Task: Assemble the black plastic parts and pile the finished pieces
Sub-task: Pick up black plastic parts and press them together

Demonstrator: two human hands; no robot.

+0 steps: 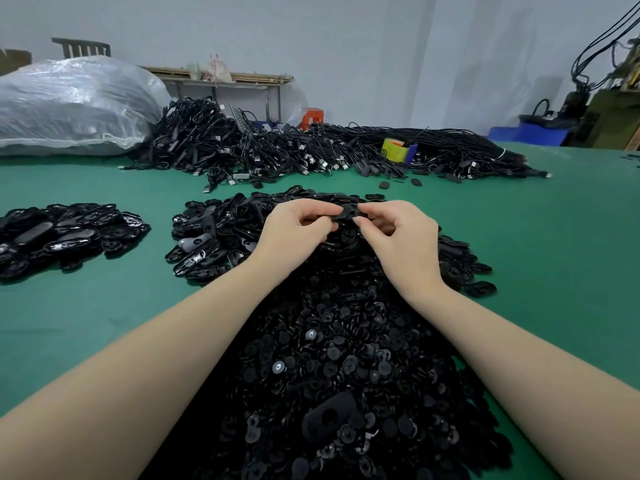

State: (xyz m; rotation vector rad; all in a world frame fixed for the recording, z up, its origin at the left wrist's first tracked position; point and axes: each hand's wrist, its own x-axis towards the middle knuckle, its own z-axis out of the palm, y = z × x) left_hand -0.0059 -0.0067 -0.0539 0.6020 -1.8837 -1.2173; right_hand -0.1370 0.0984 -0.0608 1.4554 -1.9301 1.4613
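While both hands meet above the middle heap, I see the left hand (294,225) and right hand (391,223) each pinching one black part (344,213), joining unfinished. Finished pieces (69,233) lie piled at left on the table (104,306); loose parts (339,358) remain plentiful, so much work is left.

Plain pale wall (346,46) behind; green-topped bench (86,306) in front. Far wooden rack (221,79) against the wall, dark chair back (81,47) at left. Green machine (609,112) with hanging black cables (602,39), blue crate (530,135) at right.
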